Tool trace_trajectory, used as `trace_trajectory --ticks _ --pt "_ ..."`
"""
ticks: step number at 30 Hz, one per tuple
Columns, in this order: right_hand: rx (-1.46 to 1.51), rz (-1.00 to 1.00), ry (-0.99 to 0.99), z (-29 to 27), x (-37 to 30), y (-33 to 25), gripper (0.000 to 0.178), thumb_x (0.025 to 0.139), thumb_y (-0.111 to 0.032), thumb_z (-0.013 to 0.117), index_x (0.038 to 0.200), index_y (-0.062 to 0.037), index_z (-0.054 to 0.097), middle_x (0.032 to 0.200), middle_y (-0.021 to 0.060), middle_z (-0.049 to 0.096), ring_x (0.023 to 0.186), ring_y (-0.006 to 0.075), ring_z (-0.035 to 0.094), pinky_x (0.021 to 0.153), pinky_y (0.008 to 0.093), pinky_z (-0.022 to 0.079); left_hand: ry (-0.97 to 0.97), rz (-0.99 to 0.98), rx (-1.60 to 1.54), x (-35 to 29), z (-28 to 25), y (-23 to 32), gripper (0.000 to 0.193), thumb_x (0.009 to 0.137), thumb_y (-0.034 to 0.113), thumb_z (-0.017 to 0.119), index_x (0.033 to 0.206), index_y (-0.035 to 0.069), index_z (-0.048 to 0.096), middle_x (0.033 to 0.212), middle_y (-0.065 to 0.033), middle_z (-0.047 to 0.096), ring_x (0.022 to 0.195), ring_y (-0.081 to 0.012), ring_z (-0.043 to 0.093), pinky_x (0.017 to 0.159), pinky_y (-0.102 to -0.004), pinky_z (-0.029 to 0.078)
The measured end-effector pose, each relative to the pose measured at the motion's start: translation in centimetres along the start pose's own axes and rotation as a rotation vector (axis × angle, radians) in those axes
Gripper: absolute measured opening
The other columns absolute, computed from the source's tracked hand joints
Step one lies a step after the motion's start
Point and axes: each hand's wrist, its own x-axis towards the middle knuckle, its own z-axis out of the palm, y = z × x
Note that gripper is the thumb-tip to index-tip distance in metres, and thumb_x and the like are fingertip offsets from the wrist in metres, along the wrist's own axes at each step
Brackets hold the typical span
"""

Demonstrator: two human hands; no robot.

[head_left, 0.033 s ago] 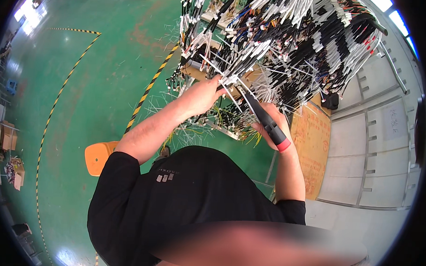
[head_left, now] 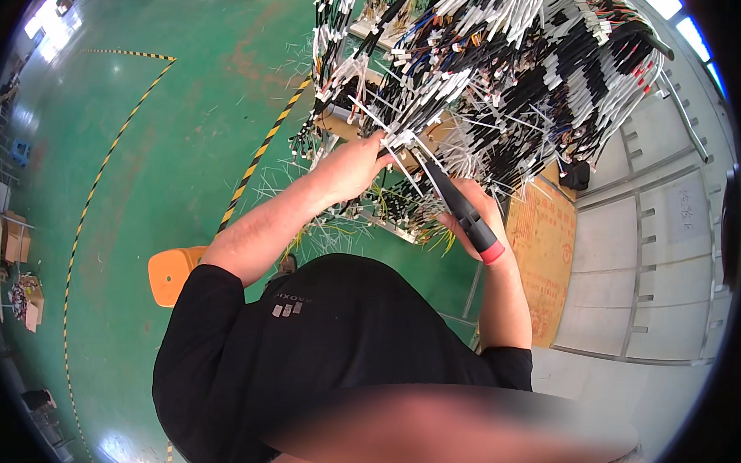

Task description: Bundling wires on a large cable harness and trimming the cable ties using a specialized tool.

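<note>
Cables (head_left: 445, 91) crowd both hands (head_left: 352, 167) | black tool (head_left: 469, 219) in right | orange stool (head_left: 170, 278) left

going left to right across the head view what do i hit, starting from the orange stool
Orange stool → left hand → black tool with a red end → black bag-like item → grey metal tube by the wall.

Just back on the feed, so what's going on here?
It's two-handed work at a large mass of cables. The right hand holds a black tool with a red end, its nose toward the cables. The left hand pinches cables just ahead of it, where thin white strips stick out.
</note>
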Motion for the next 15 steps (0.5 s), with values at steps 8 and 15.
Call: trace_trajectory --ticks 8,15 --pt "-0.261 0.075 -0.064 -0.3 0.2 0.3 0.026 0.077 -0.016 0.088 0.094 -0.0052 0.071 0.088 0.0107 0.07 0.089 0.033 0.066 0.088 0.0405 0.053 0.037 -0.05 0.055 -0.1 1.1 0.5 0.039 0.109 0.028 0.059 0.131 -0.004 0.055 0.09 -0.0255 0.072 0.089 -0.0453 0.072 0.08 -0.0533 0.056" --pt "0.119 0.007 0.148 -0.2 -0.5 0.4 0.035 0.083 -0.026 0.086 0.111 -0.0068 0.074 0.108 0.0107 0.069 0.11 0.0336 0.061 0.102 0.0447 0.049 -0.263 -0.135 -0.366 0.7 -0.9 -2.0 0.03 0.114 0.033 0.052 0.122 0.005 0.059 0.082 -0.0008 0.068 0.061 -0.0099 0.058 0.058 -0.0307 0.049"
